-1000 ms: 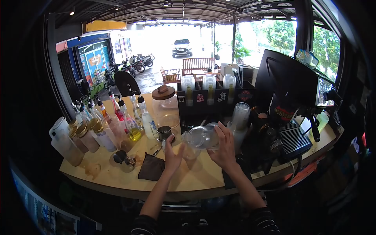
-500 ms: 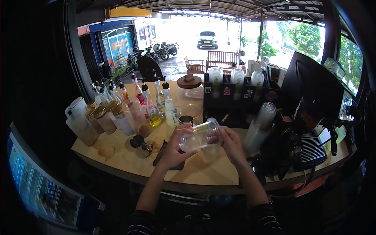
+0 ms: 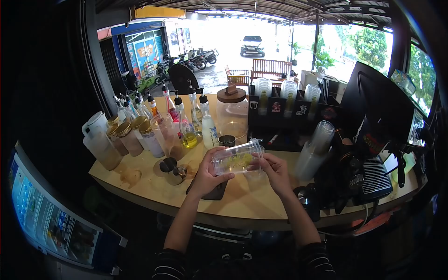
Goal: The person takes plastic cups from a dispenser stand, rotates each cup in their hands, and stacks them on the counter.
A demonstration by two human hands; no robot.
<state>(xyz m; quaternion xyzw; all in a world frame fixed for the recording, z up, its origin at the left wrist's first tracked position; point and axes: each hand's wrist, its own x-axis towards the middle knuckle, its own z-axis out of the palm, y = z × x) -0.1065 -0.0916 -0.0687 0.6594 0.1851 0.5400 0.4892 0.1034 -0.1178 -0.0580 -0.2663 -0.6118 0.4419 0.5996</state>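
Observation:
A clear plastic cup [image 3: 237, 158] with yellow print lies on its side between my hands, above the wooden counter [image 3: 158, 198]. My left hand [image 3: 208, 173] is wrapped round its base end. At the rim end, my right hand [image 3: 273, 171] pinches the cup between thumb and fingers. Just behind the cup stands a small dark metal cup [image 3: 227, 140]. Below my left hand a dark cloth [image 3: 214, 190] lies partly hidden. Under the rim, another clear cup [image 3: 256, 175] is partly visible on the counter.
Pump bottles [image 3: 186, 129], lidded jars [image 3: 129, 138] and a pitcher [image 3: 101, 148] stand at the left. A glass jar [image 3: 232, 114] and a black cup holder [image 3: 275, 119] are behind. Stacked cups [image 3: 316, 149], a grinder and a coffee machine [image 3: 373, 112] occupy the right.
The view has swung left. The clear cup has turned so its printed side shows, and my left hand, earlier apart from it, now holds its base end. My right hand has shifted to the rim.

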